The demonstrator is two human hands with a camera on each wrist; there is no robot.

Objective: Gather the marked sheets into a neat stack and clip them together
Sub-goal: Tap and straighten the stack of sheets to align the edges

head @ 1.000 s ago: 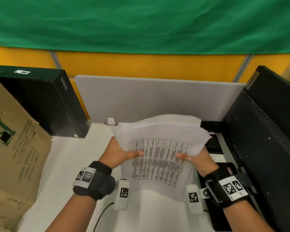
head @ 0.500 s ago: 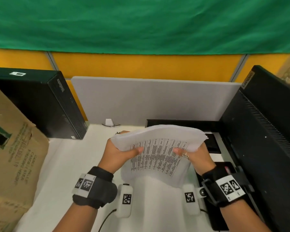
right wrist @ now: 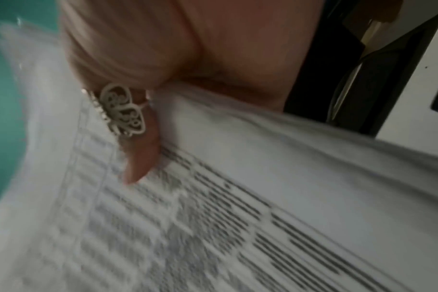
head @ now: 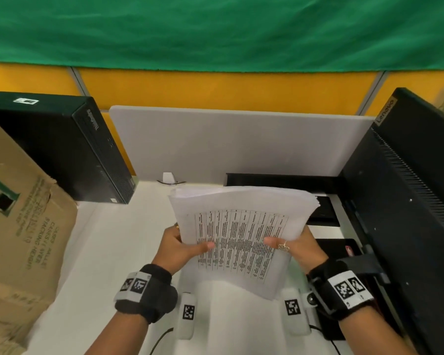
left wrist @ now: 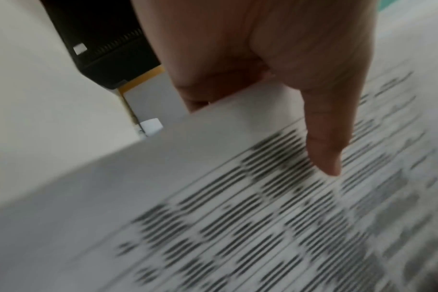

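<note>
A stack of white sheets (head: 241, 234) printed with a table stands nearly on edge above the white desk (head: 108, 252), its top curling away from me. My left hand (head: 182, 248) grips the stack's left side, thumb on the printed face and fingers behind. My right hand (head: 290, 248), wearing a ring, grips the right side the same way. In the left wrist view the thumb (left wrist: 323, 138) presses on the sheets (left wrist: 213, 207). The right wrist view shows the ringed thumb (right wrist: 138, 150) on the sheets (right wrist: 238, 217). No clip is in view.
A black computer case (head: 69, 147) and a cardboard box (head: 18, 226) stand at the left. A black monitor (head: 408, 201) on its stand fills the right. A grey divider panel (head: 236, 142) closes the back. A small white object (head: 167, 177) sits at the divider's foot.
The stack dropped and its top bent forward half a second ago; now it is lifted and more upright again, with the edges more even. Both hands keep their grip on its sides.
</note>
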